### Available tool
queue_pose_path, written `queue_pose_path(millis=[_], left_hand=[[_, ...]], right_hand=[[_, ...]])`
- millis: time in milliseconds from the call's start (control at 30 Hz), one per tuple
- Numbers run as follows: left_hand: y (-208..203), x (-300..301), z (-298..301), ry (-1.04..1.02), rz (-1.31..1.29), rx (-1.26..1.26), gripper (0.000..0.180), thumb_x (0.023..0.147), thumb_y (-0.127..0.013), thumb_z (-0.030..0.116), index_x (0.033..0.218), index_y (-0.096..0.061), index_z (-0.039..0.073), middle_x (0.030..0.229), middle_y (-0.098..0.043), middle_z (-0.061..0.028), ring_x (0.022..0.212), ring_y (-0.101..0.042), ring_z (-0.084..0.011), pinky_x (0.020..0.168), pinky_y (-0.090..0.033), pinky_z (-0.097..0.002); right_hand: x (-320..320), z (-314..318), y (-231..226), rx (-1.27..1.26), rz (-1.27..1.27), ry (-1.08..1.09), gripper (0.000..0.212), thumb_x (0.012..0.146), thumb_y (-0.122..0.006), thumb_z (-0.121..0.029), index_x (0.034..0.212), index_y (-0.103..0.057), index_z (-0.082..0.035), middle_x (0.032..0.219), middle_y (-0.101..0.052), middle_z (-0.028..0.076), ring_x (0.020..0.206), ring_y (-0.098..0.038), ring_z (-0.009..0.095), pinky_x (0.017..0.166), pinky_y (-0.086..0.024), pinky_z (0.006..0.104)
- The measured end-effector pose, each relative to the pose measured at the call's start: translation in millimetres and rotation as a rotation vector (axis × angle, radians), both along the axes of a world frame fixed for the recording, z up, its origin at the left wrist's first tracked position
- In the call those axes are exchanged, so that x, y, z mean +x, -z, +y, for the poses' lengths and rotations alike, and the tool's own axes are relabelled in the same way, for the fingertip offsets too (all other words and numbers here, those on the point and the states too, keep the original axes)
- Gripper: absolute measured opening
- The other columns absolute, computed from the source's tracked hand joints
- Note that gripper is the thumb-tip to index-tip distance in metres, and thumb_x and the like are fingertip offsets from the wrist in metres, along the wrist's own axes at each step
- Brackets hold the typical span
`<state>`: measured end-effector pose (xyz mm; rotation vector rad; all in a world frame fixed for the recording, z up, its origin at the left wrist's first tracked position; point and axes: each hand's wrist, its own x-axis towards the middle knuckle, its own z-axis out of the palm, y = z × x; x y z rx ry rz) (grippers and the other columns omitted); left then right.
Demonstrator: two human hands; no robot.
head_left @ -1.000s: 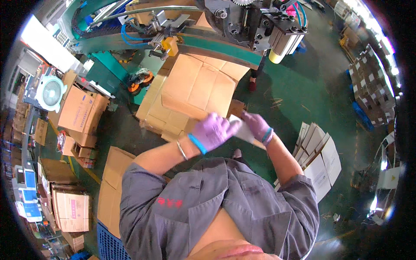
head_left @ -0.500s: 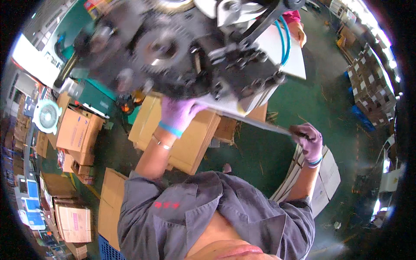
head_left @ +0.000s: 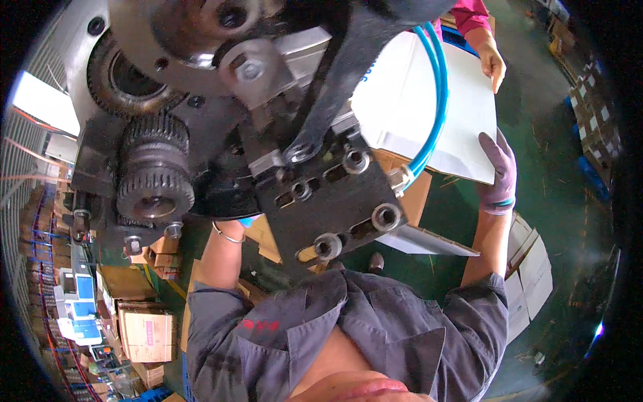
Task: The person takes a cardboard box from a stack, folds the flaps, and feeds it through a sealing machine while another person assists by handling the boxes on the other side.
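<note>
My right hand (head_left: 499, 171), in a pale purple glove, grips the near right corner of a large white cardboard sheet (head_left: 442, 100), its thumb over the top face. My left hand is hidden behind a dark metal machine (head_left: 268, 134); only its blue glove cuff (head_left: 248, 221) and a bracelet (head_left: 228, 232) on the wrist show. The machine's gears, slotted plate and bolts fill the upper left and middle. Close to the sheet's far right edge is another person's bare hand (head_left: 492, 63), below a pink sleeve. Lower down, a second white board (head_left: 429, 241) sticks out from under the machine.
Blue air hoses (head_left: 439, 107) curve from the machine across the sheet. Flattened cartons (head_left: 526, 281) lean by my right forearm. Brown boxes (head_left: 149, 335) stand at the left, and a loaded pallet (head_left: 596, 120) at the far right.
The view has shifted, so the machine looks nearer and larger. My right hand has moved up from a lower board edge to the large sheet's corner. My left hand has become hidden.
</note>
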<state>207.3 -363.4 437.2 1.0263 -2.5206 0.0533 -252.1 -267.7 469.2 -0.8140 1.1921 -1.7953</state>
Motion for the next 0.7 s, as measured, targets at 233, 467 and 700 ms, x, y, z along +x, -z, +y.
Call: queue_pose_path(millis=[233,467,700], left_hand=[[7,0,-20,0.05,0.004,-0.115,0.045,0.084,-0.06,0.032,0.123,-0.055,0.01,0.127,-0.054,-0.0146,0.116,-0.051,-0.0326,0.103,-0.036,-0.044],[33,-9,-31,0.085,0.102,-0.237,0.042,0.086,-0.058,0.03,0.121,-0.055,0.008,0.125,-0.056,-0.014,0.114,-0.051,-0.0315,0.102,-0.038,-0.0431],[86,19,-77,0.098,0.115,0.249,0.043,0.089,-0.05,0.031,0.127,-0.051,0.01,0.132,-0.051,-0.0143,0.122,-0.043,-0.0354,0.107,-0.029,-0.0467]], right_hand=[[1,35,11,-0.089,0.209,0.129,0.045,0.082,-0.057,-0.016,0.12,-0.054,0.006,0.104,-0.064,0.012,0.091,-0.061,0.019,0.083,-0.047,0.0291],[17,62,4,-0.023,0.319,0.078,0.042,0.085,-0.054,-0.015,0.121,-0.054,0.005,0.108,-0.063,0.012,0.095,-0.061,0.019,0.082,-0.047,0.0292],[13,42,63,-0.187,-0.125,0.167,0.037,0.09,-0.052,-0.013,0.123,-0.052,0.004,0.116,-0.06,0.013,0.102,-0.059,0.019,0.089,-0.046,0.0301]])
